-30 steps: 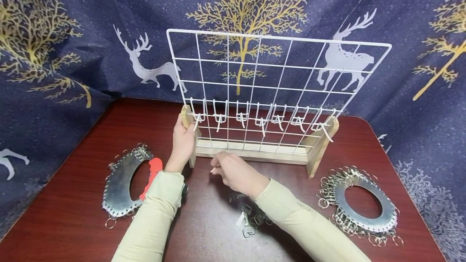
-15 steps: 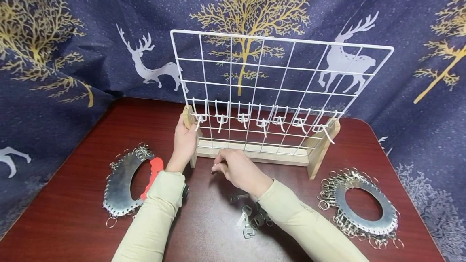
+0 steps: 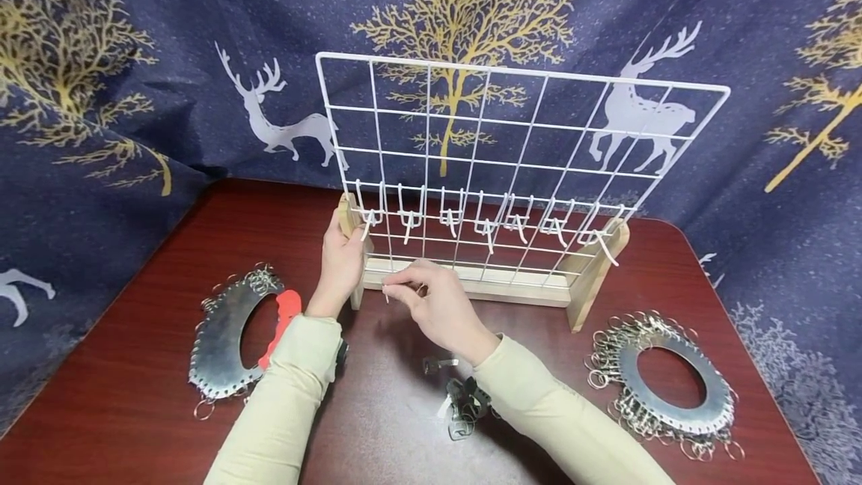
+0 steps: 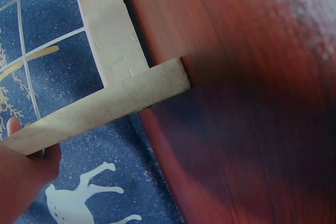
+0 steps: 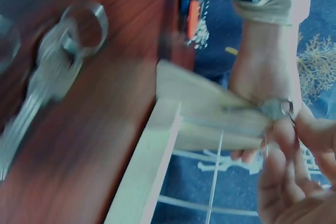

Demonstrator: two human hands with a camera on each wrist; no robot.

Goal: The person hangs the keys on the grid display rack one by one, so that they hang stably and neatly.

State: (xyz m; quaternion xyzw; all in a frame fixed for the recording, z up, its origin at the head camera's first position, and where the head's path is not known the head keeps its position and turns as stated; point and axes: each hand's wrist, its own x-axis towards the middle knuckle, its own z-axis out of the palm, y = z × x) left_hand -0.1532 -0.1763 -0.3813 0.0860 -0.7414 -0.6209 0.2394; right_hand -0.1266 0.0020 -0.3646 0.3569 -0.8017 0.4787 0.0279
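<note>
A white wire grid stands in a wooden base, with several white hooks across its lower part. My left hand grips the wooden upright at the left end; in the left wrist view that hand curls round the upright. Just in front of the base's left part, my right hand pinches a small thing. The right wrist view shows a key on a ring at the fingertips of my right hand, blurred.
Several loose keys lie on the table below my right hand. A metal ring plate with many key rings lies at the right; another metal plate with a red part lies at the left. A patterned cloth hangs behind.
My right hand has risen slightly toward the base, and a small thin end now shows below its fingertips. The left hand keeps its grip on the upright.
</note>
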